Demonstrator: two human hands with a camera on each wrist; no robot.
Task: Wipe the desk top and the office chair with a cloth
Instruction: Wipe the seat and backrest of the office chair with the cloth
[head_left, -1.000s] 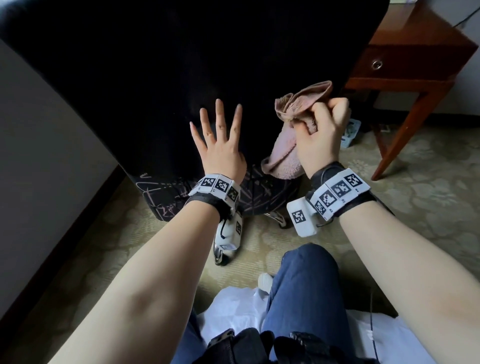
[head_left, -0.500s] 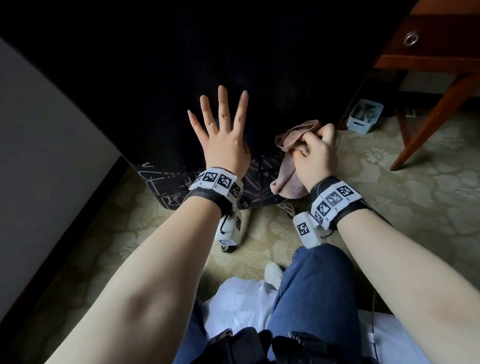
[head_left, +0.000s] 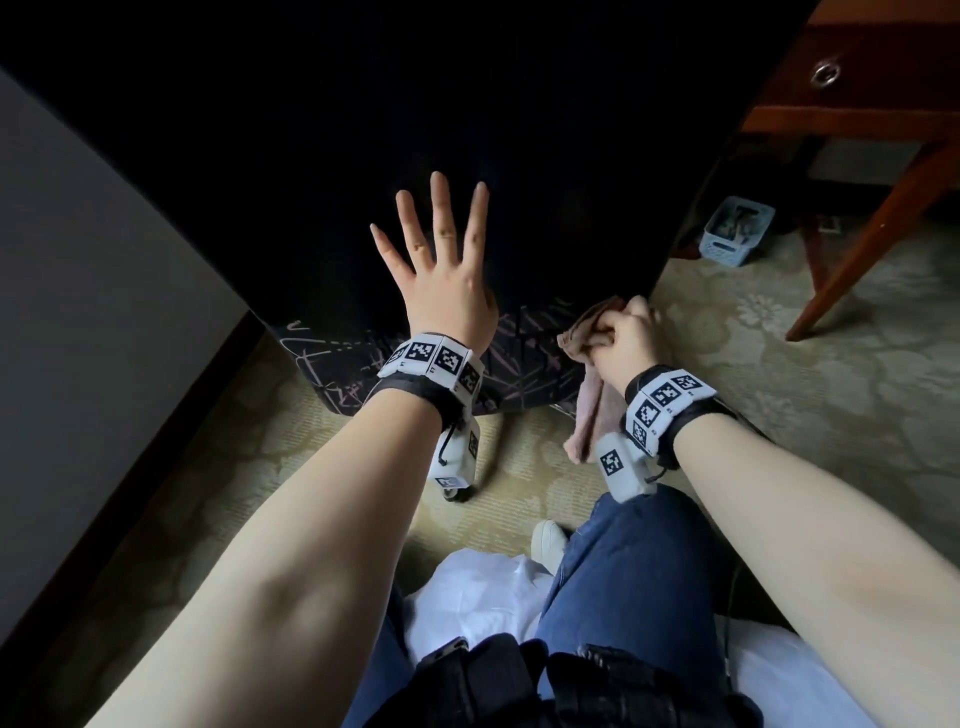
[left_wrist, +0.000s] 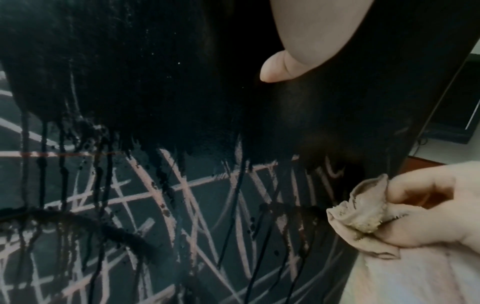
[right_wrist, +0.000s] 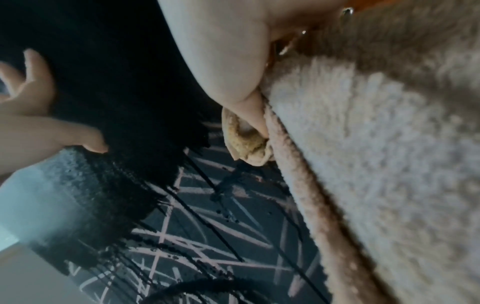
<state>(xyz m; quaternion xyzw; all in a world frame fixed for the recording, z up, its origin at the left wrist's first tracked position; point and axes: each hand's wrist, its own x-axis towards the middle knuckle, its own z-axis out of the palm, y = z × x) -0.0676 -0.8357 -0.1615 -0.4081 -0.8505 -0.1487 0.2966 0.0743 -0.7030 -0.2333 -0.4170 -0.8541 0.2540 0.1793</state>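
The fingers of the left hand are spread wide and flat on the black back of the chair. The right hand grips a bunched pink cloth at the chair's lower right edge, and the rest of the cloth hangs below. The wooden counter stands to the right.

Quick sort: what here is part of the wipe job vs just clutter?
Job:
- chair back
- pink cloth, bunched in right hand
- left hand, flat on the chair
- wooden desk

Lying about:
- blue basket
- carpet
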